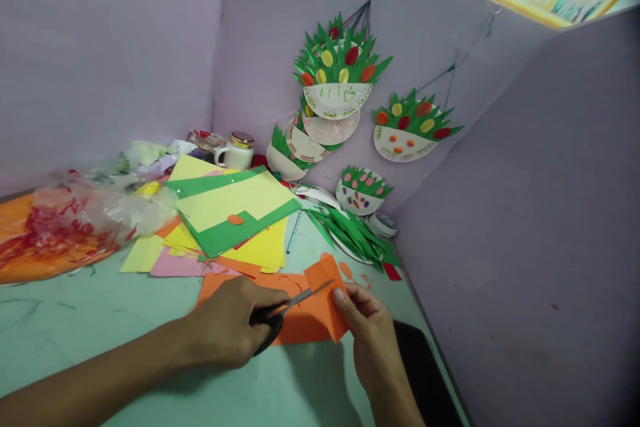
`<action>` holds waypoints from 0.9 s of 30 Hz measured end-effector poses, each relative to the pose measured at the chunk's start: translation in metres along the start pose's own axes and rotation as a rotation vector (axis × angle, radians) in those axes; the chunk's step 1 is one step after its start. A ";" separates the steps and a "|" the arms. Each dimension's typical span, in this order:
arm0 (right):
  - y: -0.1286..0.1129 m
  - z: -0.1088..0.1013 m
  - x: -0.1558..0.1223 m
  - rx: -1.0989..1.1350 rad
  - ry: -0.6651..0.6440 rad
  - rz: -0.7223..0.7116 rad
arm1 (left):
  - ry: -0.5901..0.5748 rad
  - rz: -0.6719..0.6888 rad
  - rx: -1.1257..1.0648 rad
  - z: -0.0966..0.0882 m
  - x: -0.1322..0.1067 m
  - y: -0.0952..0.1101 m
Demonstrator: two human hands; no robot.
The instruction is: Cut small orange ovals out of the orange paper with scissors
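My left hand [235, 320] is closed round the black handles of a pair of scissors [300, 296], its blades pointing right. Between thumb and fingers, my right hand [373, 327] pinches a folded piece of orange paper [330, 310]. The scissor blades lie across this paper near its upper part. A larger orange sheet [295, 332] rests on the table below both hands. Just beyond the held paper lie a small orange paper oval [345, 269] and thin orange scraps [367, 280].
Coloured sheets [235, 203] are stacked at the middle back, beside plastic bags [100, 213] on the left. Green paper strips [350, 233] lie on a plate near the wall. A white mug [237, 155] stands behind. Decorated paper-plate baskets [337, 100] hang above. A black object [425, 373] lies right.
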State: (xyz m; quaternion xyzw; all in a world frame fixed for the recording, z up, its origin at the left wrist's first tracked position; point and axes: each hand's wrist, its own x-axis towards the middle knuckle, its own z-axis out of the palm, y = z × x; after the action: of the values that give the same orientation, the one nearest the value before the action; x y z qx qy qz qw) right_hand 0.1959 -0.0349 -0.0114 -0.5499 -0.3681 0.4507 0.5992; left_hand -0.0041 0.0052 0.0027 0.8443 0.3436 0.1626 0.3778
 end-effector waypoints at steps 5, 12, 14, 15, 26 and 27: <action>0.001 -0.001 -0.001 -0.003 -0.032 0.015 | -0.018 0.002 0.017 0.003 -0.001 -0.003; 0.003 -0.003 0.000 0.020 -0.055 0.014 | -0.028 0.003 -0.028 0.004 -0.001 -0.002; 0.004 -0.003 0.000 0.022 -0.061 0.016 | -0.041 0.007 -0.056 0.003 -0.001 -0.002; 0.003 -0.003 0.000 0.023 -0.064 0.020 | -0.046 0.007 -0.066 0.003 -0.001 -0.002; 0.000 0.000 0.001 0.015 -0.142 0.084 | -0.067 -0.003 -0.120 0.007 0.001 -0.006; 0.001 0.000 0.002 0.021 -0.142 0.102 | -0.069 -0.007 -0.139 0.008 0.001 -0.007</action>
State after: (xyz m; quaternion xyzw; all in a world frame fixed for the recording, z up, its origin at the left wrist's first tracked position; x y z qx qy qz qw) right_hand 0.1967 -0.0336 -0.0121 -0.5284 -0.3764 0.5223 0.5534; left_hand -0.0021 0.0055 -0.0077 0.8199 0.3210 0.1558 0.4476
